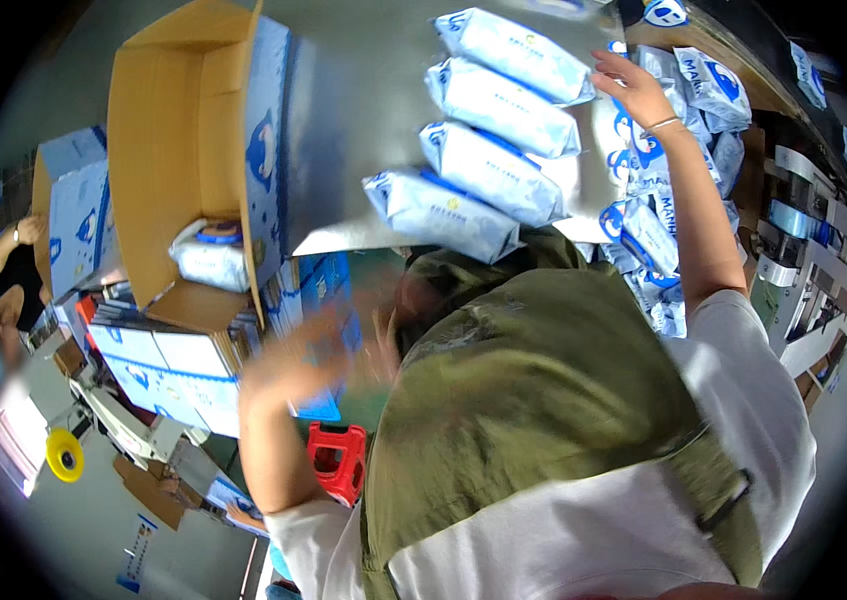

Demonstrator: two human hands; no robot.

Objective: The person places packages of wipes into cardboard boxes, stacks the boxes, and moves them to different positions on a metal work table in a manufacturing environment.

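Head view | open carton (179, 160) on its side, one pack (209, 255) inside | my left hand (294, 360) blurred, grip unreadable | four packs (489, 130) rowed on bench (364, 120) | my right hand (629, 90) open, touching top pack; a careless nudge could topple the pile (659, 200) beside it.

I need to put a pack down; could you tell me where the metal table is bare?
The metal table is bare between the open carton and the row of four packs. It is crowded on the right, where the right hand reaches a heap of packs.
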